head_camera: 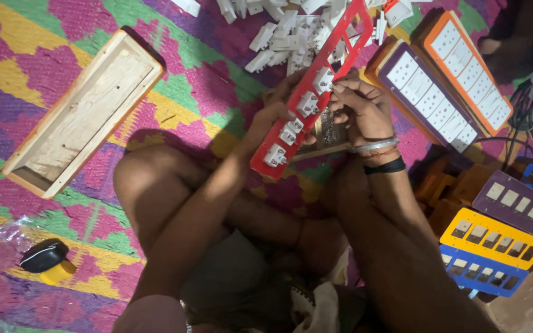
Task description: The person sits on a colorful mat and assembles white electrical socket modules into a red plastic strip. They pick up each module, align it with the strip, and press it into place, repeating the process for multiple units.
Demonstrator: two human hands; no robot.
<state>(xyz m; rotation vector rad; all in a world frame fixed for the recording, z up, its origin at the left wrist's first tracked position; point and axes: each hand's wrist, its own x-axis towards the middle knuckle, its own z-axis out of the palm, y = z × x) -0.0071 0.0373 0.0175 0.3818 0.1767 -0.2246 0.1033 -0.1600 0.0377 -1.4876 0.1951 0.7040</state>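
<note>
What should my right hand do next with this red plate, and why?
Probably press the white switch under your right hand fully into the red plate. Four white pieces already sit in its lower slots, the upper slots look empty, and your left hand steadies the plate.

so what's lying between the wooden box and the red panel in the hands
Only bare patterned mat, seen in the head view; nothing sits between the open wooden box and the red panel. The white switch pile lies further up.
</note>
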